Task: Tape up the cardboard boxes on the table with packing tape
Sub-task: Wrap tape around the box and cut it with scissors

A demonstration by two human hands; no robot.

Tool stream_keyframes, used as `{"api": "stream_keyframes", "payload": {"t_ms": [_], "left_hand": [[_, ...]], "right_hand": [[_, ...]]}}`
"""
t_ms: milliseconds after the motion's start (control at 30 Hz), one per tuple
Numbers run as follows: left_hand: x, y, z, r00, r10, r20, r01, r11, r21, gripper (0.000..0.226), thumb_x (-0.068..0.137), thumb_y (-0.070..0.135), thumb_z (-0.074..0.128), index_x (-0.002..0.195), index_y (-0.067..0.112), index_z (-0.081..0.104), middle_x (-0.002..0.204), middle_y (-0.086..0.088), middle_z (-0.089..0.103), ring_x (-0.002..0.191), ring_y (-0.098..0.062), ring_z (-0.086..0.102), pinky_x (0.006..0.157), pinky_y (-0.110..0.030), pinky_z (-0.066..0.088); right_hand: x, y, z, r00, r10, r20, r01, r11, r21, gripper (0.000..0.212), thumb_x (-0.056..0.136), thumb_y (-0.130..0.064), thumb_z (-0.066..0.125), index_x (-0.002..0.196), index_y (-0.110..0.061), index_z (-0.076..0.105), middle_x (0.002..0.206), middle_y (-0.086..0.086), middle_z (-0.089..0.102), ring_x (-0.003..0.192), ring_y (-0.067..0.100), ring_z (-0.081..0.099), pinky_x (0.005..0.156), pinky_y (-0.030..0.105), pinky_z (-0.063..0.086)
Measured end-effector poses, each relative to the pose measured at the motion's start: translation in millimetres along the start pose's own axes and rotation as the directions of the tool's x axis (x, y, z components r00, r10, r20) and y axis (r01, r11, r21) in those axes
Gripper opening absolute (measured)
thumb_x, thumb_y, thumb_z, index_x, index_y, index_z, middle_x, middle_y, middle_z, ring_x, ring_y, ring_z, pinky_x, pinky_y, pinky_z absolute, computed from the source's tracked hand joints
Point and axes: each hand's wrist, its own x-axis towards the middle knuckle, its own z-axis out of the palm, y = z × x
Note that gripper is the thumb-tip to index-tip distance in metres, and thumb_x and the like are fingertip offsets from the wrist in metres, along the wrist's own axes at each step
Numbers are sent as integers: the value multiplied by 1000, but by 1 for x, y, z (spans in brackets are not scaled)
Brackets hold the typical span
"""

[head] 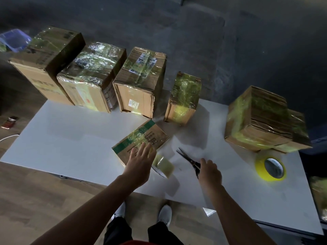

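Box (145, 137) with green band near front middle of table (70, 142), pinned under flat, straight-fingered left hand (139, 161), probably for steadying and smoothing tape, tape roll (163, 166) just beside it within reach, right hand (209, 171) curled round scissors (187, 157), blades parted, seemingly ready for cutting.

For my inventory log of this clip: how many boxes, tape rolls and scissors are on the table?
cardboard boxes: 6 (the rightmost may hide another)
tape rolls: 2
scissors: 1
total: 9
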Motion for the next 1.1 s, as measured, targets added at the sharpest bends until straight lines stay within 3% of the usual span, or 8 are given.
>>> {"api": "stream_keyframes", "payload": {"t_ms": [67, 133, 300, 400, 533, 767, 867, 1100], "left_hand": [[-5, 5, -5, 996, 40, -85, -46, 996, -71, 60, 86, 11, 63, 142, 17, 43, 149, -17, 37, 136, -40, 35, 105, -54, 39], [-10, 10, -5, 977, 65, -205, -97, 984, -149, 56, 74, 6, 73, 128, 16, 59, 120, -16, 59, 103, -35, 61, 77, -46, 54], [-16, 26, -1, 983, -101, -154, 8, 860, -510, 43, 90, 15, 60, 131, 25, 56, 121, -12, 57, 87, -22, 61, 64, -28, 42], [-10, 28, 1, 966, -247, -68, 130, 702, -700, 32, 95, 25, 56, 126, 26, 61, 121, -8, 57, 80, -8, 56, 69, -18, 40], [-5, 29, 4, 919, -390, 56, 250, 466, -849, 15, 94, 31, 58, 101, 25, 69, 103, -1, 58, 81, -2, 58, 60, -8, 36], [-11, 28, 13, 928, -372, -4, 210, 531, -821, 32, 80, 37, 76, 107, 22, 68, 104, 0, 52, 85, -10, 56, 69, -21, 46], [-11, 10, 12, 935, -353, -36, 195, 595, -779, 32, 80, 39, 74, 108, 23, 70, 104, 0, 53, 90, -13, 55, 76, -29, 50], [-11, -9, 8, 965, -260, -19, 156, 632, -759, 33, 82, 43, 71, 112, 29, 70, 103, 3, 51, 83, -7, 51, 69, -23, 49]], "right_hand": [[4, 3, -1, 999, -37, 19, 37, 999, 5, 39, 94, -25, 51, 130, -15, 43, 121, 8, 51, 112, 25, 52, 87, 32, 46], [7, 4, -4, 994, -90, 61, 87, 994, 59, 35, 92, -28, 54, 123, -13, 47, 116, 9, 52, 106, 27, 55, 84, 31, 44], [9, 11, -17, 969, -232, 81, 180, 894, 411, 17, 89, -28, 55, 101, -16, 55, 89, 2, 64, 84, 24, 61, 66, 28, 43], [10, 13, -29, 950, -282, 132, 138, 761, 633, 14, 87, -24, 60, 100, -21, 58, 85, -4, 69, 80, 13, 67, 74, 33, 55], [26, 1, -55, 910, -395, 125, 213, 705, 676, 21, 87, -15, 63, 107, -19, 58, 93, 0, 67, 87, 17, 66, 82, 35, 55], [47, -36, -112, 773, -573, 272, 363, 751, 551, 37, 72, -35, 81, 104, -37, 61, 87, -13, 69, 78, -2, 65, 65, 17, 47], [52, -45, -123, 747, -576, 331, 404, 789, 462, 46, 66, -48, 83, 105, -38, 61, 86, -13, 65, 75, 3, 64, 66, 20, 46], [54, -52, -122, 709, -566, 421, 425, 819, 387, 43, 65, -53, 81, 103, -41, 63, 88, -16, 67, 82, 7, 65, 69, 21, 46]]}}
